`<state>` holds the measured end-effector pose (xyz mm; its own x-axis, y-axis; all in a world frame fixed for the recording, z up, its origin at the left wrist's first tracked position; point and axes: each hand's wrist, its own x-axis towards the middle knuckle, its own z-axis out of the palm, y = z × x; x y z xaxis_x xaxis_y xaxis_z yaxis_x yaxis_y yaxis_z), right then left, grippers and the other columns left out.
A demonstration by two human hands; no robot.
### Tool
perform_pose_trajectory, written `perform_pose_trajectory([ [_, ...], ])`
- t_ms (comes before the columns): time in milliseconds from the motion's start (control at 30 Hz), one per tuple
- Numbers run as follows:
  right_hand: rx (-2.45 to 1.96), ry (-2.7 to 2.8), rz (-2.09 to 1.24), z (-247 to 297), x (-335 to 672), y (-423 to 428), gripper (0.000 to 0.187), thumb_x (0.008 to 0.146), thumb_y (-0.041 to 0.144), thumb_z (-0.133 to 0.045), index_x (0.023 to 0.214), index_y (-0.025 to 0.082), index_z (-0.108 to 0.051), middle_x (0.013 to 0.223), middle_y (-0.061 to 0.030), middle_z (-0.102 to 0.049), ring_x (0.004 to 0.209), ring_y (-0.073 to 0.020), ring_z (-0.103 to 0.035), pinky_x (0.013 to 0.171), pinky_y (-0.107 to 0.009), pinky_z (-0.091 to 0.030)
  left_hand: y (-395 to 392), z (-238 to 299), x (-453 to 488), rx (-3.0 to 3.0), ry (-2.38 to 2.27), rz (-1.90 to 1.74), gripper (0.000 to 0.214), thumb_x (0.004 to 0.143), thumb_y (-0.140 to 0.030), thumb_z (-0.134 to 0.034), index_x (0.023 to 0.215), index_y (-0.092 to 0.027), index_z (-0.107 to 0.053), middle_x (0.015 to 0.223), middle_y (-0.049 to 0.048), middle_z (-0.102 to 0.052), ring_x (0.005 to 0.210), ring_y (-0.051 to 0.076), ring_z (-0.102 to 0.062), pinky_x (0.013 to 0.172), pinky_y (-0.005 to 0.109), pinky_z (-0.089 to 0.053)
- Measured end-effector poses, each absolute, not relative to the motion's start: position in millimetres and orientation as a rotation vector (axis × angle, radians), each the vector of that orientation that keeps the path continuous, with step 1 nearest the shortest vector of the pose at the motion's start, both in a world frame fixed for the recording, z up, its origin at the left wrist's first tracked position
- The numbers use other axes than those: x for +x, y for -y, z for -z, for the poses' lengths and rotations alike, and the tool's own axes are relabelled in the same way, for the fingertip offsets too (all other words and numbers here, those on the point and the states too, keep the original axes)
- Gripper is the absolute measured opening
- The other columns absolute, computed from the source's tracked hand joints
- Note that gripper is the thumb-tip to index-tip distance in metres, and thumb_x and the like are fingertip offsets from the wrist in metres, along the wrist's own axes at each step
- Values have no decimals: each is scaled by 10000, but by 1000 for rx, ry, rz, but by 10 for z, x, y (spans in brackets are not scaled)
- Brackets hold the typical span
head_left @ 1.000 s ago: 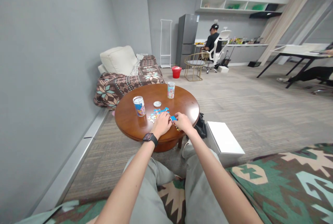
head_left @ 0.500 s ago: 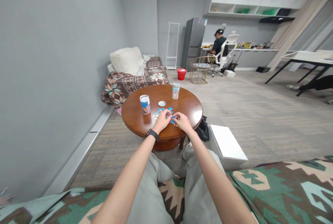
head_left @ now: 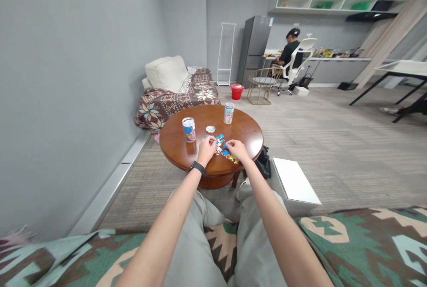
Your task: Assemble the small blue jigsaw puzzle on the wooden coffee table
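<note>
Small jigsaw puzzle pieces (head_left: pixel 219 149), blue, white and yellow, lie on the round brown table (head_left: pixel 173 149) between and around my hands. My left hand (head_left: pixel 207 150), with a dark watch on its wrist, is closed in a pinch over the left side of the pieces; what its fingertips hold is too small to make out. Thumb and finger of my right hand (head_left: pixel 238 150) pinch a blue puzzle piece (head_left: pixel 225 145) at the right side. Beyond the hands are a silver lid (head_left: pixel 210 129), an uncovered printed can (head_left: pixel 189 130) and another printed can (head_left: pixel 228 113).
A white box (head_left: pixel 295 180) and a black bag (head_left: pixel 264 162) are on the floor right of the table. A patterned sofa (head_left: pixel 176 100) stands behind it. Farther back are a red bucket (head_left: pixel 237 92), a gold-framed chair (head_left: pixel 262 84) and a seated person (head_left: pixel 290 53).
My hands have moved apart from where they met over the pieces, showing more of the puzzle between them. The camera view has shifted slightly.
</note>
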<state>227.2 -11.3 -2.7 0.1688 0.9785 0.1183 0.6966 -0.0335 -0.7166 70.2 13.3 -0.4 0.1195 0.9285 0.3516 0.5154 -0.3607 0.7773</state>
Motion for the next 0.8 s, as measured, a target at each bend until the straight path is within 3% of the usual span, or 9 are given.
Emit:
perform_pose_trajectory([
  [233, -1800, 1763, -304, 0, 2319, 84, 294, 841, 203, -550, 1110, 189, -669, 889, -47, -655, 824, -158, -611, 800, -260, -449, -179, 71, 679, 2015, -1413, -1193, 206, 817, -93, -546, 990, -162, -634, 1069, 98, -635, 1056, 221, -563, 982, 349, -421],
  [433, -1827, 1978, -232, 42, 2329, 369, 297, 724, 386, -740, 944, 193, -691, 944, -70, -616, 890, -204, -583, 821, -307, -443, -190, 86, 697, 2029, -1366, -1162, 205, 811, -77, -535, 966, -177, -626, 1011, 77, -632, 1017, 213, -572, 948, 343, -437],
  [800, -1622, 1773, -422, 250, 2318, 64, 251, 711, 310, -728, 901, 195, -609, 874, -6, -655, 811, -158, -592, 746, -280, -453, -162, 67, 711, 2014, -1309, -1137, 134, 757, -115, -599, 867, -172, -651, 974, 65, -640, 973, 208, -585, 923, 343, -456],
])
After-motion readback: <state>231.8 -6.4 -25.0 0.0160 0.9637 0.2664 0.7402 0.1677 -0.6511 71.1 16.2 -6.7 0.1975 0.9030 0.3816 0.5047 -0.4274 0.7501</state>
